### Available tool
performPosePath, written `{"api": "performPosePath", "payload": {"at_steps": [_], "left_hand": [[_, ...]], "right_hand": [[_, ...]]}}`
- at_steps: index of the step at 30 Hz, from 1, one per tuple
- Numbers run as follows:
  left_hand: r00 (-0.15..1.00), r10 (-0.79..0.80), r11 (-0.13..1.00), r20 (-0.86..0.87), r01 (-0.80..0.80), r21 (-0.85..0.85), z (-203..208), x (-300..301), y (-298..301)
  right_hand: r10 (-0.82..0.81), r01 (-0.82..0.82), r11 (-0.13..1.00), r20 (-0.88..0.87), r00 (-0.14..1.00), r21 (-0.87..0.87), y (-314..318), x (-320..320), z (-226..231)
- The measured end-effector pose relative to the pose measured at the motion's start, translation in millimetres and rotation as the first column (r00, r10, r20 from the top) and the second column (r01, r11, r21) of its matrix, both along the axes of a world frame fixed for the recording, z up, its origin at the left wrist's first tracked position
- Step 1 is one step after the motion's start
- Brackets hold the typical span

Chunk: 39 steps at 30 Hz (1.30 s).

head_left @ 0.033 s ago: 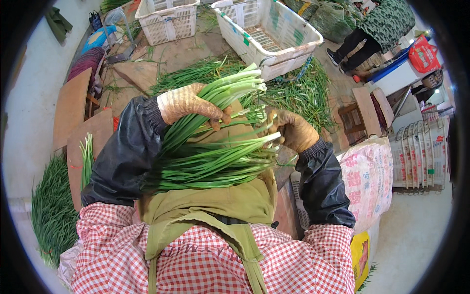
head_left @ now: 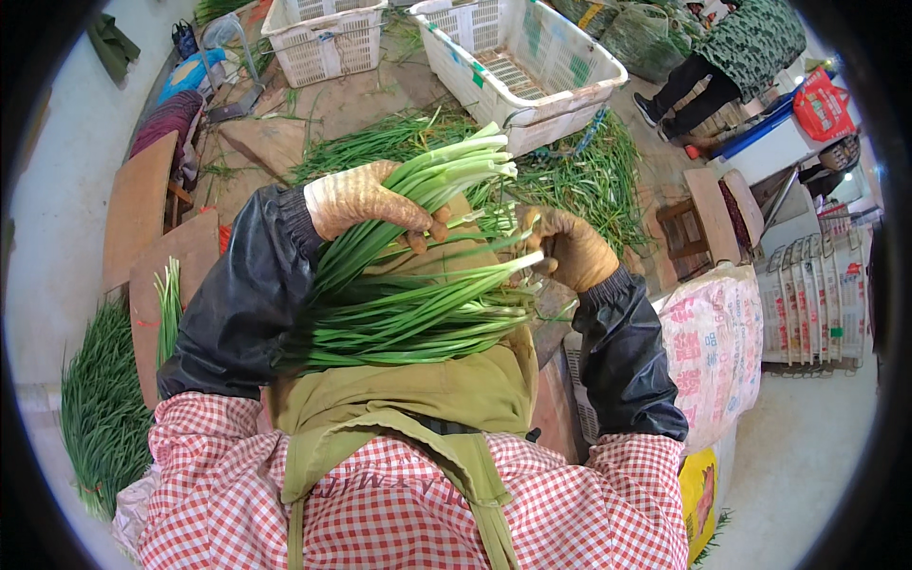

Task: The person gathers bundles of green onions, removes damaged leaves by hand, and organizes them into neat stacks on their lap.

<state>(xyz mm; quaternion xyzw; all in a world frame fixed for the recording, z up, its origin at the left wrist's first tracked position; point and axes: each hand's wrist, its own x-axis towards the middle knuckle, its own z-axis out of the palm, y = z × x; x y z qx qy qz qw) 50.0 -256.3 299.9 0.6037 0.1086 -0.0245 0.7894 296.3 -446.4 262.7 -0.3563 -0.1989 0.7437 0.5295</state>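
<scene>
My left hand [head_left: 369,204], in a stained tan glove, is closed around a bunch of spring onions [head_left: 461,161], their white ends pointing up and right. My gloved right hand [head_left: 577,252] is at the right with its fingers pinched together. A thin green stalk [head_left: 475,251] runs to those fingertips, which are partly hidden. Below both hands, a loose pile of spring onions [head_left: 418,318] lies across my lap on the olive apron [head_left: 408,380], white ends toward the right.
Cut greens [head_left: 594,180] lie on the floor ahead, beside a large white crate [head_left: 522,114]. A smaller crate [head_left: 323,52] stands further left. Bundled greens [head_left: 104,408] lean at my left; a printed sack [head_left: 712,351] stands at my right. Another person [head_left: 741,57] is at the far right.
My right hand has shifted very slightly. My left hand and the bunch in it have not visibly moved.
</scene>
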Motion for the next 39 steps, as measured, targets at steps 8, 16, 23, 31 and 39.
{"api": "performPosePath", "payload": {"at_steps": [8, 16, 23, 31, 39], "left_hand": [[1.000, -0.019, 0.986, -0.011, 0.021, 0.164, 6, 9, 5], [0.999, 0.022, 0.999, -0.048, -0.024, -0.047, -3, 14, 5], [0.997, 0.064, 0.998, -0.048, -0.064, -0.007, -12, 3, 9], [0.994, 0.102, 0.931, -0.033, -0.083, 0.356, 7, 18, -4], [0.959, 0.261, 0.814, 0.114, -0.282, 0.508, 1, 8, -15]], "right_hand": [[-0.900, 0.770, 0.379, 0.399, 0.178, 0.513, -26, 116, -74], [0.092, -0.218, 0.976, 0.925, 0.370, -0.010, -42, 15, -43], [0.070, -0.204, 0.979, 0.933, 0.352, 0.003, -49, -19, -25], [-0.288, -0.083, 0.952, 0.952, 0.102, 0.296, -13, -16, 14], [-0.351, 0.044, 0.934, 0.886, 0.302, 0.355, 14, -27, 40]]}}
